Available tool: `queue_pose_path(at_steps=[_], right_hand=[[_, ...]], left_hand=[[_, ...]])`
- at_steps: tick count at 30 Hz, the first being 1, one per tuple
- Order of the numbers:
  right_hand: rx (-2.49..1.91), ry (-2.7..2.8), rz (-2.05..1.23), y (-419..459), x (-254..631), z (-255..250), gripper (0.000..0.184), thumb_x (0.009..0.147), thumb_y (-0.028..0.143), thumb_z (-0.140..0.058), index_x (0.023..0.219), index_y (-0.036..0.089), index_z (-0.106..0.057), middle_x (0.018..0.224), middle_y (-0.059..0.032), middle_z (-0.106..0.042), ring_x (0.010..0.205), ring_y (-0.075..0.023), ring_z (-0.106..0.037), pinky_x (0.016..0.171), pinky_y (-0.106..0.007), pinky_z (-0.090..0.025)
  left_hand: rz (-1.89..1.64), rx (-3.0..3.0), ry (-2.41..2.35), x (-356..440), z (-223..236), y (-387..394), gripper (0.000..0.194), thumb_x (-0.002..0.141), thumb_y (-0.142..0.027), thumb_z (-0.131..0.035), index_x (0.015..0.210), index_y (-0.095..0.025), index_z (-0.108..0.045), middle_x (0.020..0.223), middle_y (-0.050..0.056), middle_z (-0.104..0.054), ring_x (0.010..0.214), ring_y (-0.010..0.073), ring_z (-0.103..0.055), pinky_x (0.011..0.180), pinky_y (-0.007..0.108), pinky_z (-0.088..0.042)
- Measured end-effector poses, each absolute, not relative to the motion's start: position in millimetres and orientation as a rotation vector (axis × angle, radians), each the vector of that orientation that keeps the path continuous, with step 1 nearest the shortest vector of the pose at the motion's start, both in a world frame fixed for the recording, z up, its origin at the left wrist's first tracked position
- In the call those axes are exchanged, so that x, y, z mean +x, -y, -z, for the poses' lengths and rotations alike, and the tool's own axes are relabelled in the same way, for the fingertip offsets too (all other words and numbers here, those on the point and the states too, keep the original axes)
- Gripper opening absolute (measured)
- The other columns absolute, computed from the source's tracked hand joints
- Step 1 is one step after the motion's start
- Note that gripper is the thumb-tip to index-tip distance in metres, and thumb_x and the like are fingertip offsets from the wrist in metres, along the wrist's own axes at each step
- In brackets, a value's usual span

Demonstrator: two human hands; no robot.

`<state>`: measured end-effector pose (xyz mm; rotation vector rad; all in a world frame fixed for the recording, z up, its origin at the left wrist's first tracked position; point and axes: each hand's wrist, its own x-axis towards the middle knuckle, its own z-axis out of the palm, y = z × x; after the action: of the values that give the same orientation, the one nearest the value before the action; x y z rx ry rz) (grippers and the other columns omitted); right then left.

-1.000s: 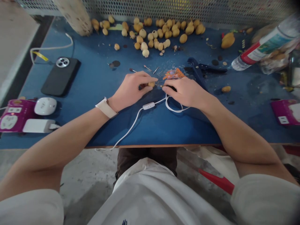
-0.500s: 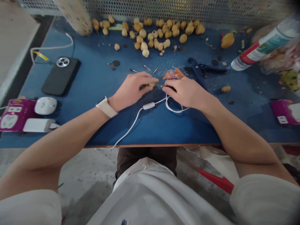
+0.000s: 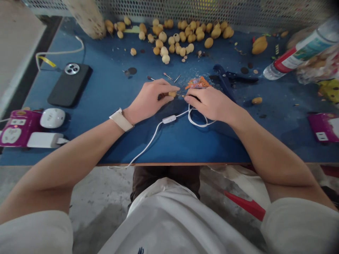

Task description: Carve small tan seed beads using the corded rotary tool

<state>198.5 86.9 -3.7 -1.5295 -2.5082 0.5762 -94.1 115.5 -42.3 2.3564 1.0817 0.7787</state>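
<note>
Left hand (image 3: 149, 98), small tan seed (image 3: 172, 94) pinched, right hand (image 3: 209, 103) beside

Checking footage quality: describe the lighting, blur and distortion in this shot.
Head view: soft, even light, faint shadow beside the phone; left hand and right hand fairly sharp; plastic bottle at upper right smeared; wide-lens stretch on the left forearm.

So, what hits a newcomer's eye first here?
The left hand and right hand meet mid-bench, the left pinching a small tan seed, with a white cable running under the right. Beyond them, a big scatter of tan seeds lies along the far edge of the blue bench, against the perforated mesh. A bottle with a red band lies at the far right.
</note>
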Motion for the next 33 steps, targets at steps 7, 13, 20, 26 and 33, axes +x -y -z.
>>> queue_pose_path(at_steps=[7,13,20,26,33], right_hand=[[-1.538,2.518,-0.532,-87.1,197.5,6.3,0.044,0.133,0.052,-0.054,0.122,0.024,-0.086,0.112,-0.0142,-0.089,0.108,-0.0356,-0.081,0.089,-0.044,-0.050],[-1.548,2.505,-0.570,-87.5,197.6,5.3,0.046,0.135,0.056,-0.055,0.123,0.025,-0.086,0.113,-0.0144,-0.089,0.107,-0.0353,-0.081,0.092,-0.044,-0.051],[-1.515,2.501,-0.577,-88.7,201.0,7.3,0.051,0.135,0.064,-0.055,0.124,0.025,-0.086,0.114,-0.0137,-0.090,0.107,-0.0351,-0.081,0.092,-0.043,-0.053],[-1.528,2.496,-0.587,-89.3,201.0,7.1,0.049,0.135,0.061,-0.055,0.123,0.025,-0.086,0.112,-0.0138,-0.089,0.104,-0.0348,-0.080,0.091,-0.043,-0.052],[-1.518,2.496,-0.587,-89.5,200.8,7.5,0.049,0.135,0.062,-0.056,0.124,0.026,-0.086,0.114,-0.0133,-0.090,0.107,-0.0350,-0.081,0.093,-0.043,-0.053]], left_hand=[[-0.791,2.338,-1.083,-93.9,44.5,-115.8,0.034,0.117,-0.029,-0.082,0.146,-0.028,-0.100,0.141,0.011,-0.095,0.123,0.0316,-0.091,0.122,0.048,-0.074],[-0.814,2.342,-1.087,-92.2,44.0,-114.4,0.034,0.114,-0.025,-0.082,0.142,-0.029,-0.101,0.137,0.010,-0.096,0.122,0.0317,-0.091,0.119,0.048,-0.075],[-0.818,2.324,-1.086,-91.7,43.6,-113.6,0.033,0.115,-0.027,-0.081,0.140,-0.030,-0.102,0.134,0.010,-0.095,0.122,0.0320,-0.091,0.119,0.048,-0.076],[-0.813,2.349,-1.060,-92.2,44.1,-113.8,0.036,0.116,-0.025,-0.080,0.145,-0.029,-0.100,0.139,0.010,-0.094,0.126,0.0324,-0.091,0.126,0.052,-0.072],[-0.789,2.356,-1.056,-93.5,44.0,-114.7,0.035,0.119,-0.029,-0.079,0.148,-0.027,-0.099,0.141,0.012,-0.094,0.128,0.0324,-0.090,0.125,0.050,-0.072]])
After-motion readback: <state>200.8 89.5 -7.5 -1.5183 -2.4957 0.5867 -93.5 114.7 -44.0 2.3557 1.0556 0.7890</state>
